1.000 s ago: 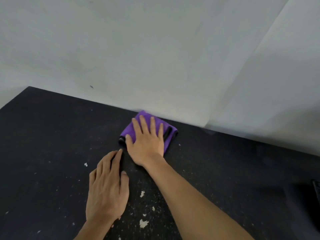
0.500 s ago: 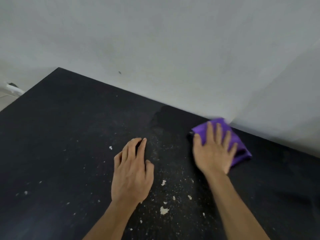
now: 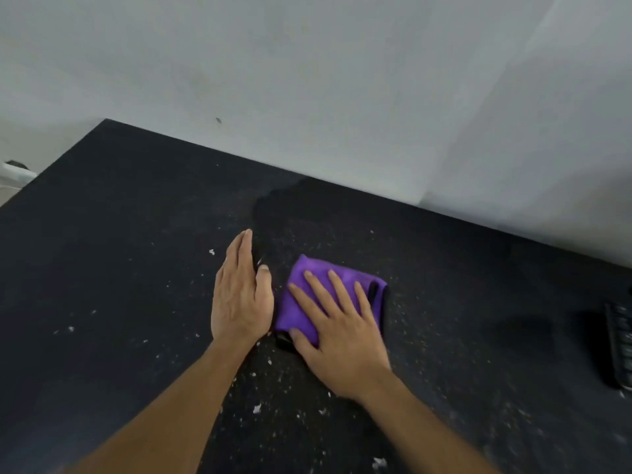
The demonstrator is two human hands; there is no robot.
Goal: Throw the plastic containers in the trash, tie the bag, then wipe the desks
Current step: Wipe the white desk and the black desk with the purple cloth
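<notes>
Wiping is under way: the right hand [image 3: 337,333] presses flat on the cloth [image 3: 301,302]; the left hand [image 3: 239,295], fingers straight, rests beside it. Crumbs [image 3: 256,408] near the cloth still litter the bench [image 3: 119,234].

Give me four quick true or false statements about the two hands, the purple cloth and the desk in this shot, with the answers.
1. The right hand presses flat on the purple cloth. True.
2. The left hand grips the cloth. False: its fingers are straight and it lies on the black desk beside the cloth.
3. White crumbs are scattered over the desk. True.
4. The cloth lies against the wall. False: it is out on the desk, well clear of the wall.
</notes>
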